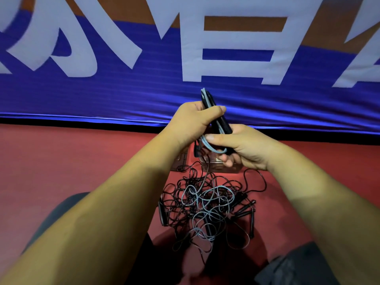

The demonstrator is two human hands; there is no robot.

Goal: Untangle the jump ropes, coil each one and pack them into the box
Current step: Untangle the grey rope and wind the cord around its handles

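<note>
At centre frame our left hand (pixel 193 120) grips the black handles (pixel 226 125), and our right hand (pixel 244 149) pinches the grey rope (pixel 213 150). The tangled ropes (pixel 205 204) lie lower down on the red floor (pixel 61 161) — seemingly before a clear box (pixel 213 166).

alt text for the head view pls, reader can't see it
The left hand grips black jump-rope handles while the right hand pinches a light blue cord. Below lies a tangle of black and blue ropes on the red floor, a clear box behind it.
</note>
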